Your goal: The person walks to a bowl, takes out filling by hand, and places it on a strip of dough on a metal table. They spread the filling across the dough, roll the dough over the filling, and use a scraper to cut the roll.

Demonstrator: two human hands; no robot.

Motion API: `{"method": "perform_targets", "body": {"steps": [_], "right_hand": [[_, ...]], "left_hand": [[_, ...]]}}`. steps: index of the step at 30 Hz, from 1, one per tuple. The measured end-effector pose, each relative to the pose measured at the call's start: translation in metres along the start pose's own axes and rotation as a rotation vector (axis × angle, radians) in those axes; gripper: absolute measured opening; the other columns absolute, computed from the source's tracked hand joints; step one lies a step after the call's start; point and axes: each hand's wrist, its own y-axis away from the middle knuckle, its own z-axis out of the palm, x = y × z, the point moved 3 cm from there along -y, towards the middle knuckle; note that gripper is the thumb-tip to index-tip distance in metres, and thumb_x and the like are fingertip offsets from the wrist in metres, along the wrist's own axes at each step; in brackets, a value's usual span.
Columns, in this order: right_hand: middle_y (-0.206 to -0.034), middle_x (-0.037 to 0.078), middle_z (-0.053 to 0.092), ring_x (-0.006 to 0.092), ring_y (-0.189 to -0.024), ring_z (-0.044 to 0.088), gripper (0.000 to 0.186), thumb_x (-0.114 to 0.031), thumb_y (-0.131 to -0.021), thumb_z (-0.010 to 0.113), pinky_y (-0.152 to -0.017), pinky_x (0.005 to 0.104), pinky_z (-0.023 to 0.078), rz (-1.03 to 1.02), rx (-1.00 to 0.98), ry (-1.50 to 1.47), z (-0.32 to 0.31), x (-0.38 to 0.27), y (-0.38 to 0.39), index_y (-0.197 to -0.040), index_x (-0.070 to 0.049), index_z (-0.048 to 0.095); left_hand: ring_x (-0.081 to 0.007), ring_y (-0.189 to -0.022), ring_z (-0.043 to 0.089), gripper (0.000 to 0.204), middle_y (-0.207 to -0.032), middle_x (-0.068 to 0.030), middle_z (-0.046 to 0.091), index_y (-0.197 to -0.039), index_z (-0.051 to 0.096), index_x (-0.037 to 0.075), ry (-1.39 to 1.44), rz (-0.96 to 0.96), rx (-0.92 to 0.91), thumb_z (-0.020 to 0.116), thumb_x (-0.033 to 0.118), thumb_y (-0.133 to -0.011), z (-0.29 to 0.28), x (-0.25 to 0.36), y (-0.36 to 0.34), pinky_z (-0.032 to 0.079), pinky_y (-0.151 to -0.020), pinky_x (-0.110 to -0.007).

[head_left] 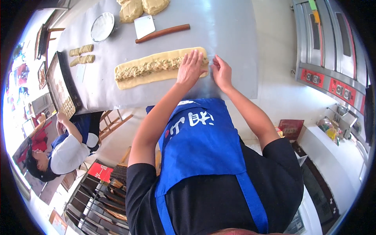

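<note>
Dough strip (156,69): long pale sheet lying flat on the grey bench (235,35), with a band of crumbly filling along its middle.
Long axis: runs across the person's front, from far left to just before the hands, rising slightly toward the right end.
Position relative to hands: nearly the whole length lies to the left of both hands; only the right end is under them.
Left hand (190,67): fingers spread, palm down, pressed flat on the right end of the strip, covering the filling there.
Right hand (221,72): fingers curled, tips at the strip's right-hand edge; whether it pinches the dough or only touches it cannot be told.
Nearer hand: the left, resting on the dough itself; the right sits at its outer end, just beside the left.
Rolling pin (163,33): beyond the strip, well apart from both hands, roughly parallel to it.
White scraper (144,26): just past the pin.
Round tin (102,26): far left of the bench.
Second person (66,150): seated at the lower left, hand at a dark baking tray (55,76).
</note>
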Motion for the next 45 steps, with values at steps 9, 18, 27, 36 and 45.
{"method": "perform_targets", "body": {"steps": [9,18,27,36,45], "right_hand": [[-0.118,0.025,0.074,0.0430,-0.101,0.071,0.047,0.008,-0.092,0.057,-0.093,0.0503,0.056,0.165,0.375,-0.380,0.026,0.013,0.018,-0.137,0.001,0.068],[-0.134,0.023,0.071,0.0386,-0.116,0.070,0.051,0.004,-0.097,0.060,-0.101,0.0412,0.057,0.019,-0.074,0.035,-0.019,-0.012,0.005,-0.147,-0.001,0.062],[-0.156,0.021,0.057,0.0374,-0.142,0.055,0.050,-0.013,-0.100,0.065,-0.112,0.0483,0.046,-0.508,-0.093,0.370,-0.009,-0.035,-0.011,-0.149,-0.002,0.060],[-0.124,0.011,0.070,0.0331,-0.118,0.062,0.058,-0.039,-0.090,0.080,-0.099,0.0477,0.052,-0.765,-0.215,0.419,-0.005,-0.029,-0.037,-0.134,-0.003,0.070],[-0.108,0.015,0.061,0.0339,-0.105,0.063,0.060,-0.061,-0.089,0.072,-0.093,0.0478,0.052,-0.989,-0.501,0.650,0.078,-0.045,-0.062,-0.106,-0.006,0.057]], "left_hand": [[-0.0381,-0.143,0.057,0.046,-0.145,-0.0146,0.067,-0.141,0.067,0.009,0.152,0.132,-0.088,0.068,0.020,-0.097,0.038,-0.007,-0.003,0.041,-0.124,-0.052],[-0.0346,-0.154,0.044,0.059,-0.160,-0.0170,0.054,-0.154,0.055,0.008,-0.063,0.157,-0.132,0.067,0.019,-0.098,0.018,-0.008,-0.004,0.032,-0.130,-0.050],[-0.0331,-0.161,0.031,0.077,-0.171,-0.0174,0.039,-0.163,0.040,0.002,0.034,-0.027,-0.148,0.069,0.031,-0.098,-0.016,-0.022,0.033,0.023,-0.133,-0.048],[-0.0380,-0.159,0.035,0.068,-0.167,-0.0249,0.041,-0.161,0.040,-0.003,0.219,-0.181,0.103,0.065,0.021,-0.102,-0.042,-0.048,0.059,0.022,-0.133,-0.055],[-0.0346,-0.127,0.068,0.048,-0.139,-0.0198,0.071,-0.154,0.053,0.002,0.421,-0.600,0.491,0.060,0.008,-0.107,-0.084,-0.069,0.136,0.050,-0.111,-0.046]]}}
